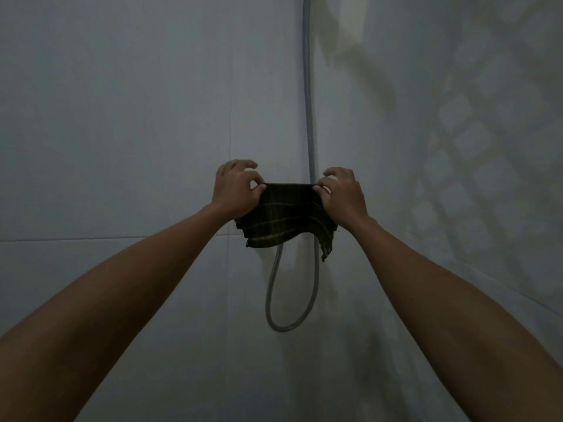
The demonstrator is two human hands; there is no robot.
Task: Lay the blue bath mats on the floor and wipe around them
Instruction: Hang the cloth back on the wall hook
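Against the tiled wall [122, 117], near its corner, we held a dark striped cloth [286, 220] out before us by its top edge. Our left hand [236, 190] pinched one upper corner between thumb and forefinger, the other fingers [240, 163] loosely curled above; our right hand [342, 193] pinched the opposite corner likewise. Behind the cloth a grey hose [310, 102] hung down and looped. We saw no blue bath mats and no floor, so we judged laying them not yet shown, and wiping still ahead. No container was in view.
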